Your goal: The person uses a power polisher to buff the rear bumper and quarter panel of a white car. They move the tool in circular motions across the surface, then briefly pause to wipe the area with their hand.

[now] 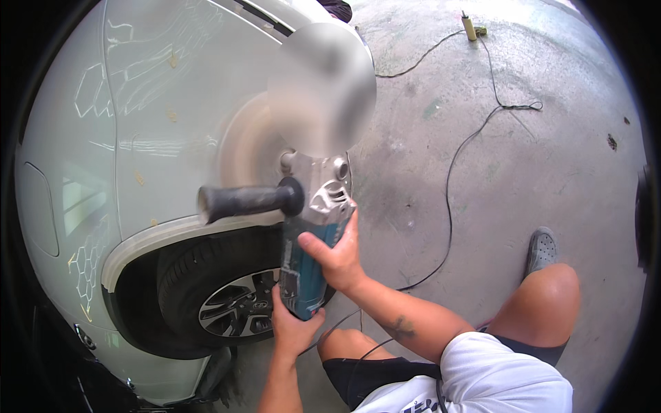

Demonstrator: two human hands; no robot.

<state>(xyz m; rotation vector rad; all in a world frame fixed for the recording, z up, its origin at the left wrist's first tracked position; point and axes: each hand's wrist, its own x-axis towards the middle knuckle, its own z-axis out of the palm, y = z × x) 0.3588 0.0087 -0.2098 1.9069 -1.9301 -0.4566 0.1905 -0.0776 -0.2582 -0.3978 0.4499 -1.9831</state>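
Note:
My right hand (342,254) is wrapped around the teal body of a corded power polisher (305,268). Lower down, my left hand (295,321) grips the rear end of the same tool. Its black side handle (242,202) sticks out to the left, untouched. A round pad (250,142), blurred as if spinning, lies against or close before the pale body panel of a car (170,170); contact cannot be told. A blurred patch hides part of the pad and the panel beyond the metal gear head (323,186).
Below the panel is the wheel (240,304), its arch edged by a pale strip (155,232). Tan smears (172,114) dot the paint. A black cord (450,206) snakes over the concrete floor (496,180) towards a yellowish cylinder (469,28). Another cord crosses my lap.

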